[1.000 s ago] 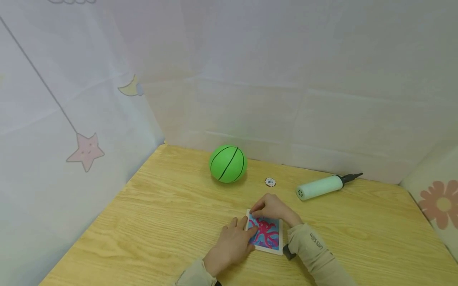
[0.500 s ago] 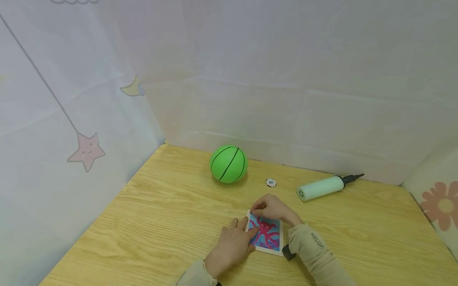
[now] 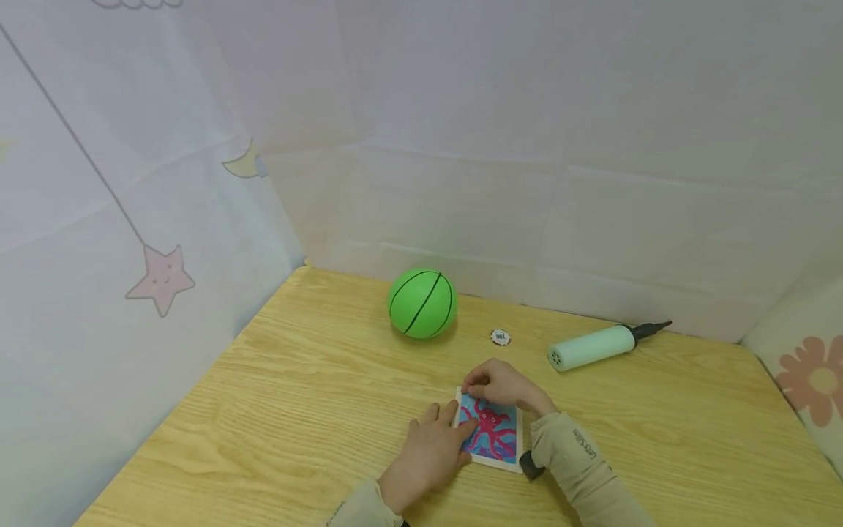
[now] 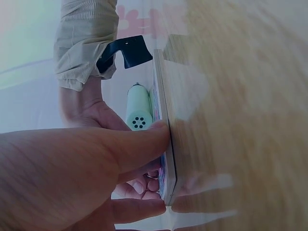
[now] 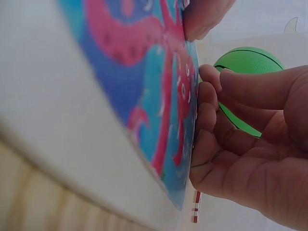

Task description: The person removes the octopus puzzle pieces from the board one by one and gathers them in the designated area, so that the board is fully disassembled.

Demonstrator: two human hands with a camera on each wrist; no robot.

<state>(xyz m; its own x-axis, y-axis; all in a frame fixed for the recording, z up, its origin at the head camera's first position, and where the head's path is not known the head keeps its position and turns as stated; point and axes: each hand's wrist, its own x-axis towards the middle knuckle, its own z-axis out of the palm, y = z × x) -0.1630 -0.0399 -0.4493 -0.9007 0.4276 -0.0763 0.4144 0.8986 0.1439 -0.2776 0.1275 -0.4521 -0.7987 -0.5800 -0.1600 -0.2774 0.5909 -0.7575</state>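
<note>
A square board with a pink octopus picture (image 3: pixel 495 439) and a white border lies flat on the wooden table. My left hand (image 3: pixel 424 450) rests at its left side with fingers spread, the index finger reaching over the picture. In the left wrist view, the left thumb (image 4: pixel 149 142) presses against the board's edge. Over the far left corner of the picture, my right hand (image 3: pixel 500 382) has its fingers curled. The right wrist view shows the right thumb (image 5: pixel 255 86) and index fingertip meeting close to the picture's surface; I cannot tell whether anything sits between them.
Behind the hands stands a green ball (image 3: pixel 423 304) with black lines. A white poker chip (image 3: pixel 500 337) marked 100 lies to its right. Farther right is a mint green hand pump (image 3: pixel 593 348) with a black nozzle. Printed cloth walls (image 3: pixel 461 146) close off the table's back and sides.
</note>
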